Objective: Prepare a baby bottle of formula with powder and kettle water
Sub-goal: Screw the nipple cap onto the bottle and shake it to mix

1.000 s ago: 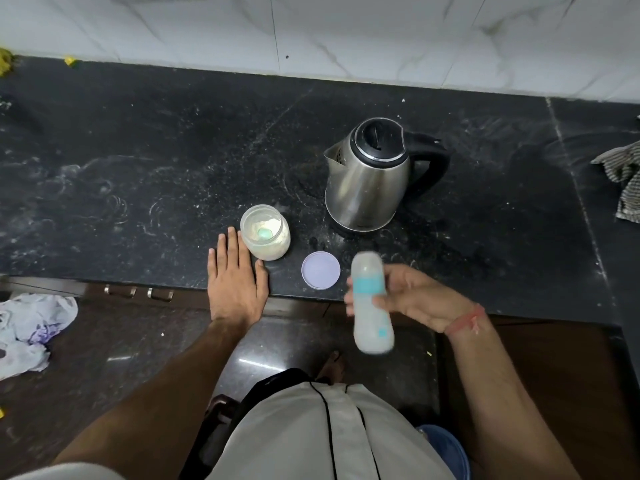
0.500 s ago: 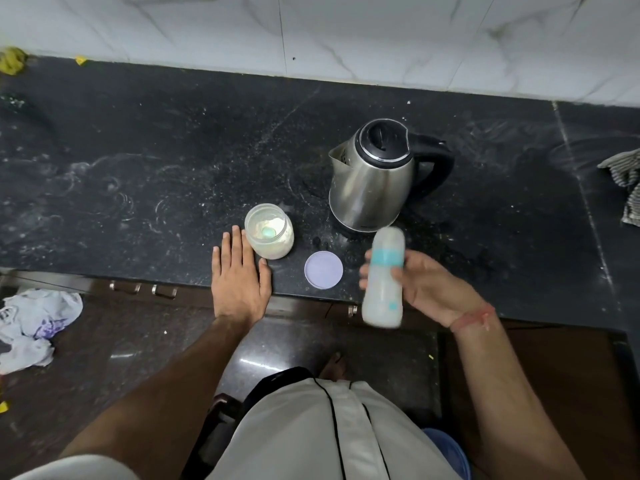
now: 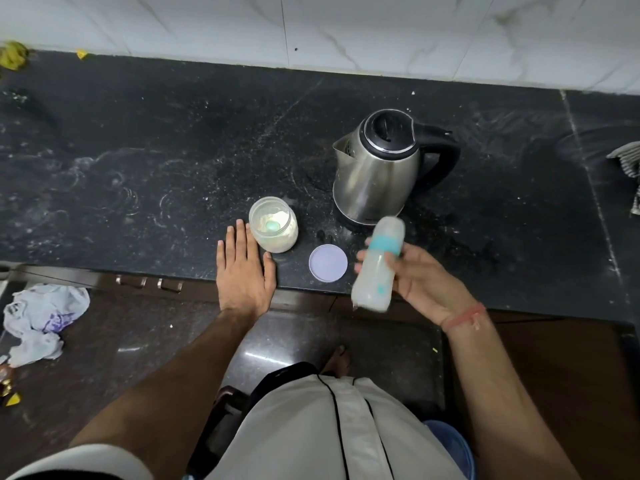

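Since the bottle looks milky white inside and its blue ring and cap are on, the job seems almost done. The powder and the water are likely both in it. The right hand holds the bottle up in the air, just over the front edge of the tabletop, with the fingers wrapped around its middle. The bottle leans a little and looks blurry, so I think it is being shaken to mix the milk. What may be left is a bit more shaking, setting the bottle down, and putting the lid back on the jar.

The left hand lies flat on the front edge of the tabletop, fingers loose and spread, holding nothing. Its fingertips are just beside the open jar of powder, which has a small green scoop inside. The round purple lid lies flat between the jar and the bottle.

Farther back stands the steel kettle, lid shut, handle to the right, near the top of the bottle. A big swing up could bump it.

The tabletop is wide and bare to the left and behind, up to the white wall. A striped cloth sits far off at the right edge. There is lots of room to put the bottle down.
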